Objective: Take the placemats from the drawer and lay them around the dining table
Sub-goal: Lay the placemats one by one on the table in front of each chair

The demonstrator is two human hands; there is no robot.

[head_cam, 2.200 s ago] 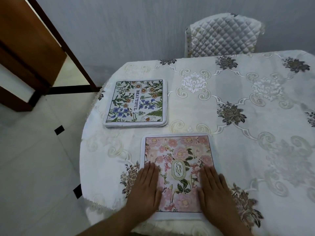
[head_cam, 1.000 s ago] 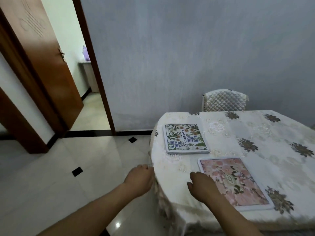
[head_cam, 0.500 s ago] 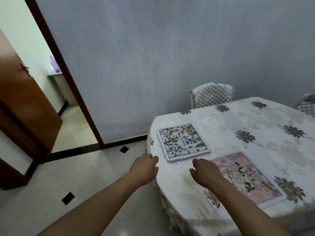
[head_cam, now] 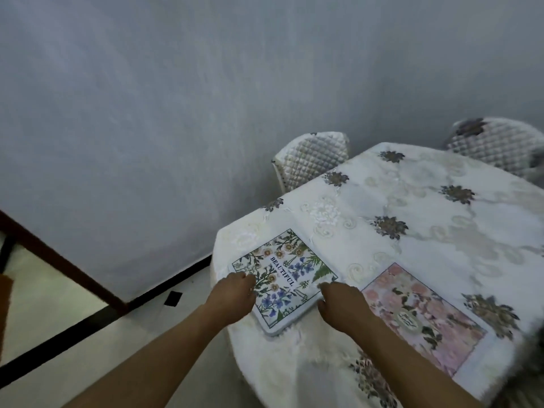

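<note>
1. Left hand [head_cam: 235, 293]: moved off the pink mat, now curled at the floral placemat [head_cam: 287, 278]'s left edge, centre frame; grip unclear.
2. Right hand [head_cam: 341, 303]: curled at its right edge, likewise unclear.
3. Pink placemat [head_cam: 424, 316], lower right: laid flat, released. The floral one probably goes next.

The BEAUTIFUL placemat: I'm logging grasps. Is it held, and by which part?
The placemat lies flat. The left hand meets its left side, the right hand its right side, fingers curled. Whether either hand grips it cannot be told.
</note>
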